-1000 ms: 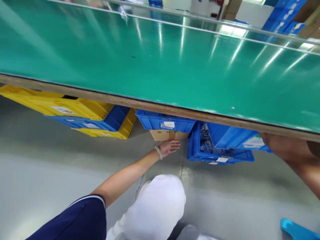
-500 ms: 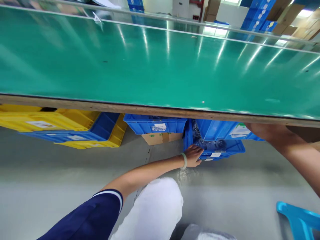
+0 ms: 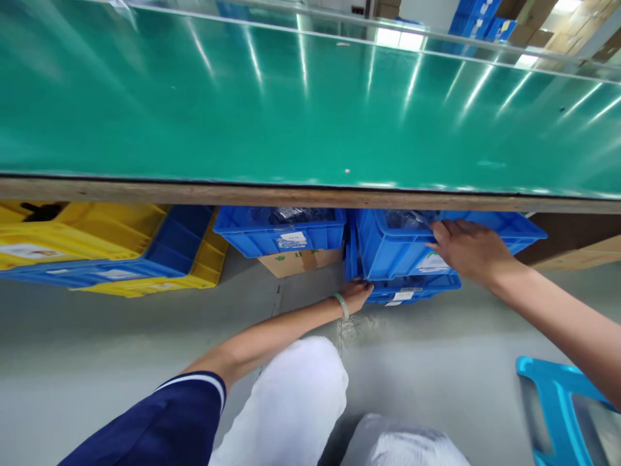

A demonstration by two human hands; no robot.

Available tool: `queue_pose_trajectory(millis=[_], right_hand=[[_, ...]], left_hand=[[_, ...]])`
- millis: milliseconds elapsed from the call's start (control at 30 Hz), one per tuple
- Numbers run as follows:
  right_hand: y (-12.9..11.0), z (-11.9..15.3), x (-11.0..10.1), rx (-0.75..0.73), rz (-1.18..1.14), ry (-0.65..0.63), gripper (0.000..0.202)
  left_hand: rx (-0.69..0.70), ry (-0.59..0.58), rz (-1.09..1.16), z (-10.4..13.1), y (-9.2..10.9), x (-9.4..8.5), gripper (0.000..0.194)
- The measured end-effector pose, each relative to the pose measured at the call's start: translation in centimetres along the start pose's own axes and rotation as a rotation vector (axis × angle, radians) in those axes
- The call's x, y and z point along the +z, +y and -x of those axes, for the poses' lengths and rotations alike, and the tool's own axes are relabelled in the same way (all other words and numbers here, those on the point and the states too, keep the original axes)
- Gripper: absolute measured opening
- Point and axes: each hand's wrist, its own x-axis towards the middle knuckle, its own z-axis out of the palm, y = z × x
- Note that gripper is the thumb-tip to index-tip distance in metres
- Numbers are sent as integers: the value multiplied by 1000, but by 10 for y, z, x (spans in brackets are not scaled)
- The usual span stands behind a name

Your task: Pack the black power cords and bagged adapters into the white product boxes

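Under the green-topped table, my right hand grips the front rim of the upper blue bin, which holds clear plastic bags. That bin rests over a lower blue bin with a white label. At the lower bin's left front corner is my left hand, its fingers curled over the rim, a pale bracelet on the wrist. Another blue bin with plastic bags inside sits to the left, on a cardboard box.
The wooden edge of the green table overhangs the bins. Yellow and blue crates are stacked at the left. A cardboard box lies at the right, and a blue stool stands at the lower right.
The upper blue bin now sits further left and forward, covering more of the lower bin. My right hand has come out from under the table edge onto its rim. The view has shifted.
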Motion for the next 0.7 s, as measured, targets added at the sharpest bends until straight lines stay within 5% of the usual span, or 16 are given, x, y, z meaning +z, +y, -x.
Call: queue_pose_trajectory(millis=[167, 300, 433, 567, 700], right_hand=[[-12, 8, 11, -51, 35, -4, 23], [-32, 15, 29, -34, 12, 21, 17], [-40, 17, 33, -46, 20, 29, 17], [-10, 8, 15, 4, 36, 78, 25], [32, -5, -8, 63, -39, 146, 42]], left_hand=[[8, 33, 40, 33, 4, -22, 8], [-223, 251, 166, 45, -7, -39, 10], [-286, 272, 207, 47, -10, -40, 11], [-104, 254, 93, 36, 4, -38, 7], [-93, 63, 227, -15, 14, -35, 27]])
